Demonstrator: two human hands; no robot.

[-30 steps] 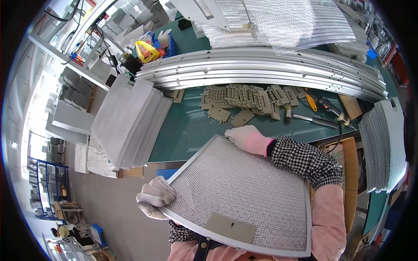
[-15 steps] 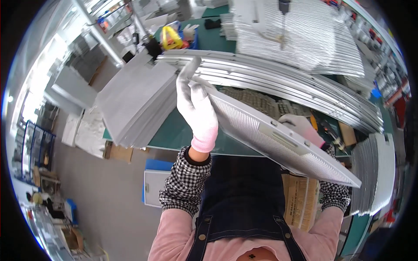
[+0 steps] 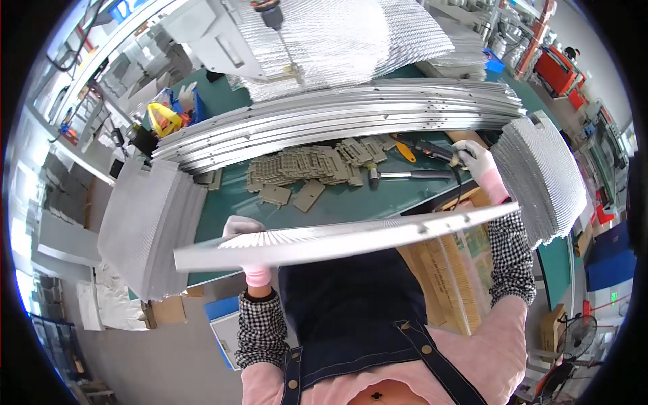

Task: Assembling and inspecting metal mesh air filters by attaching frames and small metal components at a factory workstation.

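Note:
A silver framed mesh panel (image 3: 351, 241), seen nearly edge-on, is held level in front of my apron. My left hand (image 3: 243, 227), in a white glove with a pink cuff, is closed on its left part, with some fingers hidden behind it. My right hand (image 3: 478, 162), gloved alike, reaches past the panel's right end to the bench. Its fingers are closed at the end of a dark electric screwdriver (image 3: 432, 148). Beside that tool lie a hammer (image 3: 415, 175) and an orange-handled tool (image 3: 406, 152). Flat grey-beige plates (image 3: 297, 165) are heaped on the green bench (image 3: 236, 202).
Long metal frame strips (image 3: 337, 111) are piled across the bench. Mesh sheets stand stacked at left (image 3: 138, 229) and right (image 3: 543, 175), with a larger mesh pile (image 3: 358, 40) behind. A drill-like machine (image 3: 270, 17) hangs above. A cardboard box (image 3: 439, 283) sits below the bench edge.
The panel has swung from a steep slant to nearly level and come lower. My left hand has moved down with it. My right hand has left the panel and reached the screwdriver. The view has turned right.

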